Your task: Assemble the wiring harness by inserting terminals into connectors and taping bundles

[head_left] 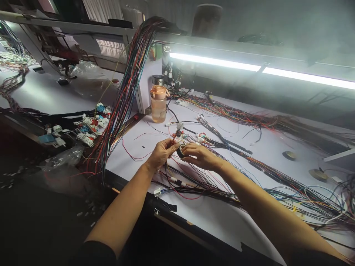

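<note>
Near the middle of the white table, my left hand point(163, 153) is closed, pinching thin wires point(173, 140) that run up towards a pale connector point(180, 126). Just to its right, my right hand point(201, 155) is closed on a small dark roll of tape point(181, 150), close to the left fingertips. Behind both hands lie more connectors point(201, 137) with red and white parts. Below them, loose wires and a harness with a white plug point(157, 192) lie along the table's front edge.
A bottle point(159, 103) with an orange lid stands behind the hands. A thick wire bundle point(129, 85) hangs at the left beside piled connectors point(88, 127). Tape rolls point(290, 155) lie at the right. Long harnesses point(238, 116) cross the table under a lit tube point(216, 61).
</note>
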The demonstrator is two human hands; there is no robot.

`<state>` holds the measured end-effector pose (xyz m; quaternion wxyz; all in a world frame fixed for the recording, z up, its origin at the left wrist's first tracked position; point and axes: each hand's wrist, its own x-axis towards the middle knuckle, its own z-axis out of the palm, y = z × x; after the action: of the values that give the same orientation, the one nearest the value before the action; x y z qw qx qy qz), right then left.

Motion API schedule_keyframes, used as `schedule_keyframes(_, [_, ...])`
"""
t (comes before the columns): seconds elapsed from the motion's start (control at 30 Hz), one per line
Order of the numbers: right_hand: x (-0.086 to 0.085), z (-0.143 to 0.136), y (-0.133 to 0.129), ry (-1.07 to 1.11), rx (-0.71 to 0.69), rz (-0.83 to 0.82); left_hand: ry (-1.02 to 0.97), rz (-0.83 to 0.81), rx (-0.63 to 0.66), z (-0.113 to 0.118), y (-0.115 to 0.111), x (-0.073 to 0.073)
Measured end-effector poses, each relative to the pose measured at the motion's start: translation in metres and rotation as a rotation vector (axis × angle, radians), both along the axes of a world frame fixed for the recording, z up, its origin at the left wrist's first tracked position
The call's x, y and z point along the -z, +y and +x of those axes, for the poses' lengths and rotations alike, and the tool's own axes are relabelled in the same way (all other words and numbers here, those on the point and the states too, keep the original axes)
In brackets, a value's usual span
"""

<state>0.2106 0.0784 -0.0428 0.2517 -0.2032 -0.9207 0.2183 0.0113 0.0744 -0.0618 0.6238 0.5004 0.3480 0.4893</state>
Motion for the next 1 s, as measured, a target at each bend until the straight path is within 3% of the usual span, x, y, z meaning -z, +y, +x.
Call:
schedule_keyframes(0.17, [-0.004, 0.003, -0.004, 0.051, 0.042, -0.065, 0.003, 0.021, 0.027, 0.0, -0.002, -0.001])
schedule_keyframes(0.33, [-0.005, 0.007, -0.005, 0.075, 0.071, -0.106, -0.031, -0.014, -0.033, 0.001, -0.004, -0.006])
schedule_keyframes(0.8, [-0.003, 0.005, -0.006, 0.033, 0.04, -0.144, 0.083, 0.042, 0.004, 0.003, -0.005, -0.008])
schedule_keyframes(1.0, [0.006, 0.019, -0.004, 0.024, 0.146, -0.177, 0.009, 0.011, -0.002, 0.0, -0.002, -0.002])
